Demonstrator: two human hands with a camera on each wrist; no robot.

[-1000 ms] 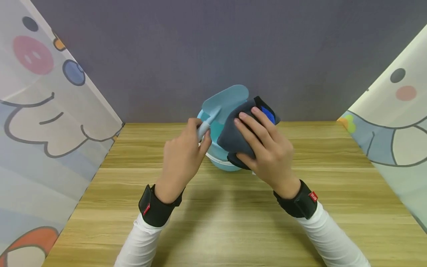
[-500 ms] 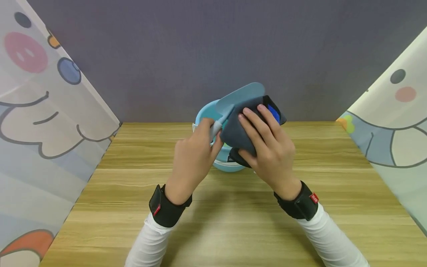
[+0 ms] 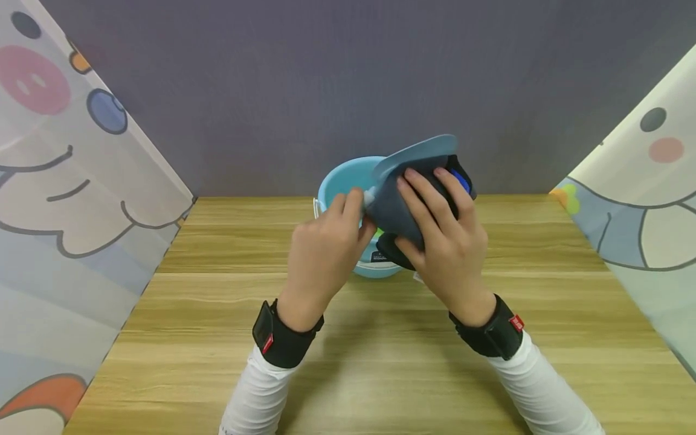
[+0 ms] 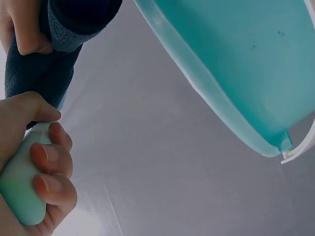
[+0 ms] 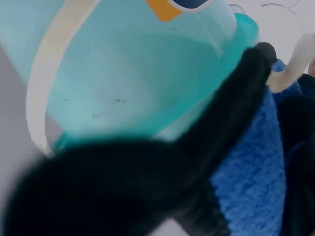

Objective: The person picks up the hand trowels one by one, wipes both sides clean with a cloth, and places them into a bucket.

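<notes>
A flat light-blue plastic spatula (image 3: 415,151) with a rounded blade and a pale grey-green handle is held tilted above a round light-blue plastic bucket (image 3: 339,181), which stands on the wooden table (image 3: 348,338) near the back wall. The handle is gripped by the left hand (image 3: 323,257), whose fingers are curled round it; in the left wrist view the fingertips (image 4: 49,167) are seen wrapped over the smooth pale handle. A dark grey fleecy cloth (image 3: 399,208) with a bright blue inner face is pressed against the underside of the blade by the right hand (image 3: 448,241), whose fingers are spread over the cloth and whose thumb is tucked beneath it. In the right wrist view the bucket's white handle band (image 5: 49,73) is seen against its translucent wall.
</notes>
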